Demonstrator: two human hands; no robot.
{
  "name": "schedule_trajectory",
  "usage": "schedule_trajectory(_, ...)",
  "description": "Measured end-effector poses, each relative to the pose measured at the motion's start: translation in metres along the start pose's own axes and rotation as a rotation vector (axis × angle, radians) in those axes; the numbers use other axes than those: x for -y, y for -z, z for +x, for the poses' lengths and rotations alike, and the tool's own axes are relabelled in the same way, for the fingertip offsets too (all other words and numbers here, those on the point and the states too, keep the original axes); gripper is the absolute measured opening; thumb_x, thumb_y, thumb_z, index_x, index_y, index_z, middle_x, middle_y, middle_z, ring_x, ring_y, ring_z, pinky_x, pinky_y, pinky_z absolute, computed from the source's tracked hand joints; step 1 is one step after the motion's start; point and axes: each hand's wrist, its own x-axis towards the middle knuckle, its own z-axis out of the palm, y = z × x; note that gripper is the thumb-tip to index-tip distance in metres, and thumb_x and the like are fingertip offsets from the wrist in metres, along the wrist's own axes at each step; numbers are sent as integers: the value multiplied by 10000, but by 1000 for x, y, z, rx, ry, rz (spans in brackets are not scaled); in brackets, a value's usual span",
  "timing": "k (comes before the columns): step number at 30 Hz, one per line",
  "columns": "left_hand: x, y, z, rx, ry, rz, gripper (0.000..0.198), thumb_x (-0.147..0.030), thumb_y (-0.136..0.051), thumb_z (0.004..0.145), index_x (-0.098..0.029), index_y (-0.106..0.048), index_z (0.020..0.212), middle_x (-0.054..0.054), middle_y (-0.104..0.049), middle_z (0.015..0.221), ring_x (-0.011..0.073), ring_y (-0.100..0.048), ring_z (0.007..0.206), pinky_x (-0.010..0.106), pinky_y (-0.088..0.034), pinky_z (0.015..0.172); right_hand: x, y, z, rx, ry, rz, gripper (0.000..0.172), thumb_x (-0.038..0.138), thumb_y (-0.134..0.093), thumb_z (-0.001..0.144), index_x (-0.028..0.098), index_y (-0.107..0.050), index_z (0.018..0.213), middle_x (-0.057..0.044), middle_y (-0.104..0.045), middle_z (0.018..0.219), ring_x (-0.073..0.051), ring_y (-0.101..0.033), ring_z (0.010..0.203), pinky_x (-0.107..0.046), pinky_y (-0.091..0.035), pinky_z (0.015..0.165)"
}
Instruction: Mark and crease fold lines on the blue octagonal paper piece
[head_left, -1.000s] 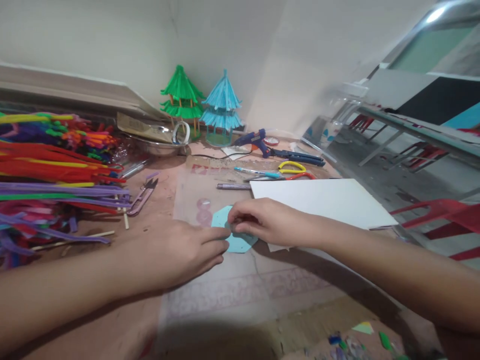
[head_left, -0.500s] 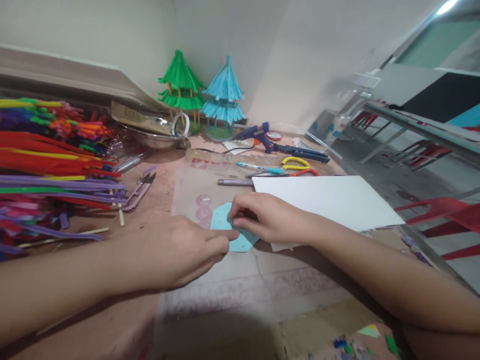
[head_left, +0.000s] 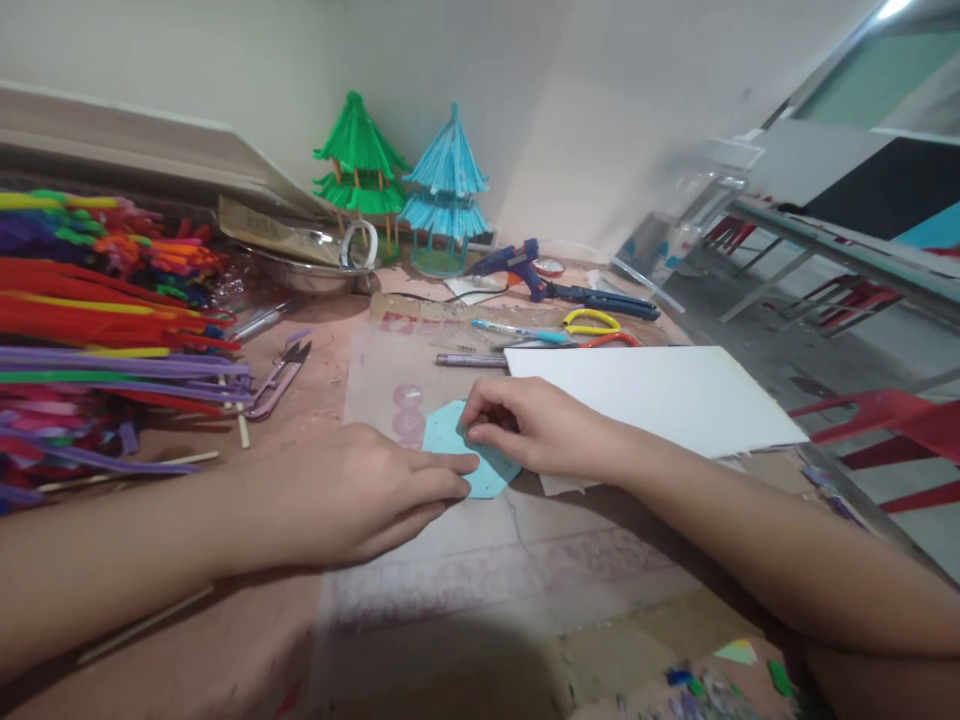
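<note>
A light-blue piece of card with cut corners and small dark dots (head_left: 491, 482) lies flat on the clear-covered work surface. My left hand (head_left: 360, 490) rests palm down at its left, fingers stretched out and pressing on the card. Over the card's upper right, my right hand (head_left: 517, 425) is closed in a pinch, thumb against forefinger. Whatever is between those fingertips is hidden or too small to make out. Part of the card is covered by both hands.
A white board (head_left: 652, 395) lies right of my hands. Behind are a marker (head_left: 469, 361), yellow-handled scissors (head_left: 592, 321), a blue glue gun (head_left: 517, 265), and green (head_left: 360, 150) and blue (head_left: 448, 170) tiered models. Pipe cleaners (head_left: 90, 310) and pink thread snips (head_left: 279, 382) sit left.
My left hand's fingers have spread out from a pointing forefinger to several fingers lying on the card. My right hand keeps its pinch in nearly the same place.
</note>
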Motion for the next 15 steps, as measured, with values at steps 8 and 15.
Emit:
schedule_trajectory(8,0,3,4,90,-36,-5,303,-358,-445,1077,-356,-720,1203,-11,-833,1140,175,-730,624,303,-506,569,-16,-17,14,-180,135,-256,130,70,-599,900,198,-618,898,-63,-717,918,-214,-626,877,-321,-461,794)
schedule_trajectory(15,-1,3,3,99,-32,43,316,-354,-435,1078,-346,-723,1209,-41,-777,1312,173,-750,634,317,-497,525,-6,-3,8,-138,-9,37,53,148,-630,915,201,-626,906,12,-662,779,-150,-578,691,-265,-444,669)
